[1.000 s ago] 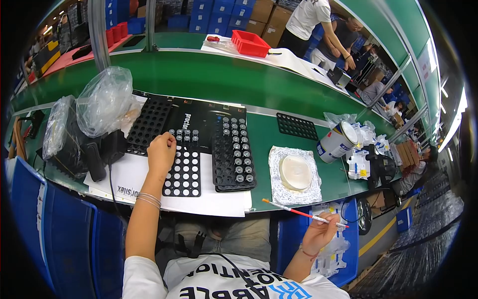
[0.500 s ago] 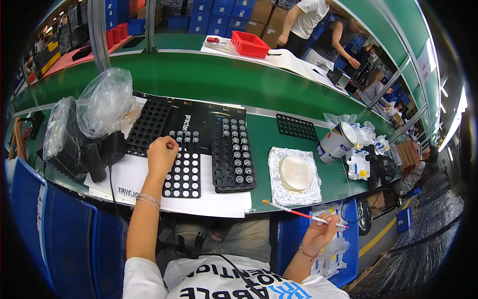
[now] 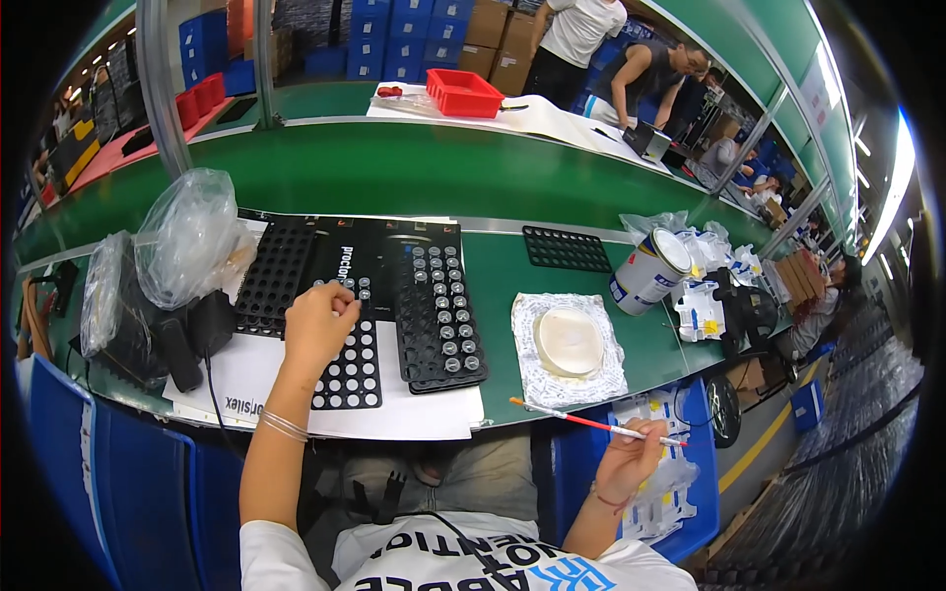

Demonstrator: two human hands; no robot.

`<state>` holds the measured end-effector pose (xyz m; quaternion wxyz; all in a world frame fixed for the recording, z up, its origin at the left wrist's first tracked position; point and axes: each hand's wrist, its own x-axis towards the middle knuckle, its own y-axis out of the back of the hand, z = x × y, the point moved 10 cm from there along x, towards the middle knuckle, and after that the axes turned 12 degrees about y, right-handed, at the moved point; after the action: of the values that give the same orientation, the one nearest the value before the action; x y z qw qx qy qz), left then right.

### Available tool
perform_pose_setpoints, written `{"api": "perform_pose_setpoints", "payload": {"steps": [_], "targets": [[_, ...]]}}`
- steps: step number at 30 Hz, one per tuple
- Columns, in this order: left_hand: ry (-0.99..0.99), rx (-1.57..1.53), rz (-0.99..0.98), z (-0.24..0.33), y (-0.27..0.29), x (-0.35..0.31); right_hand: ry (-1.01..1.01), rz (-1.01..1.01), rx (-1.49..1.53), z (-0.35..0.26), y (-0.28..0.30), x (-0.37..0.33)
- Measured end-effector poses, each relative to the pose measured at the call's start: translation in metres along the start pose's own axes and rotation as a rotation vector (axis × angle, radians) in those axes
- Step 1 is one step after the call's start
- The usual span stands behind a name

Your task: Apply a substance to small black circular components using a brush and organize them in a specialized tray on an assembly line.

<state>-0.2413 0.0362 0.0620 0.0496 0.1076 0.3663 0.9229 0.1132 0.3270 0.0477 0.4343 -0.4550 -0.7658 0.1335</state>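
My left hand (image 3: 319,323) is over a black tray with round holes (image 3: 347,376), its thumb and fingers pinched together. Whatever may be between those fingertips is too small to make out. Small clear round pieces (image 3: 364,288) stand at the tray's far end, partly hidden by this hand. Above the table's near edge, my right hand (image 3: 631,459) grips a thin paintbrush (image 3: 581,422) with a red and white handle, its orange tip pointing left. Beyond that brush, a round dish of pale material (image 3: 570,341) rests on a crumpled printed sheet (image 3: 528,378).
Stacked black trays (image 3: 418,357) hold more clear pieces; another perforated tray (image 3: 567,248) lies farther back. A tin (image 3: 650,273) stands beside white plastic parts (image 3: 702,313). Clear plastic bags (image 3: 189,236) are at left. Across the green divider are a red bin (image 3: 463,94) and co-workers.
My left hand has moved slightly right over the clear pieces and covers more of them. My right hand keeps its hold on the paintbrush. A co-worker across the divider has bent forward.
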Motion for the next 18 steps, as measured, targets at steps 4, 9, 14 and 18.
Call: {"api": "perform_pose_setpoints", "payload": {"steps": [4,9,14,18], "targets": [[-0.202,-0.017,-0.041,0.052,-0.019,0.001,-0.015,0.029,-0.010,0.000,0.001,0.000],[-0.118,0.076,-0.063,0.057,-0.051,0.011,0.017,0.050,-0.036,-0.009,0.008,0.004],[-0.096,0.030,-0.014,0.052,-0.060,0.015,0.041,0.053,-0.077,-0.017,0.016,0.006],[-0.148,-0.059,-0.014,0.052,-0.058,0.017,0.029,0.077,-0.058,-0.017,0.018,0.005]]}}
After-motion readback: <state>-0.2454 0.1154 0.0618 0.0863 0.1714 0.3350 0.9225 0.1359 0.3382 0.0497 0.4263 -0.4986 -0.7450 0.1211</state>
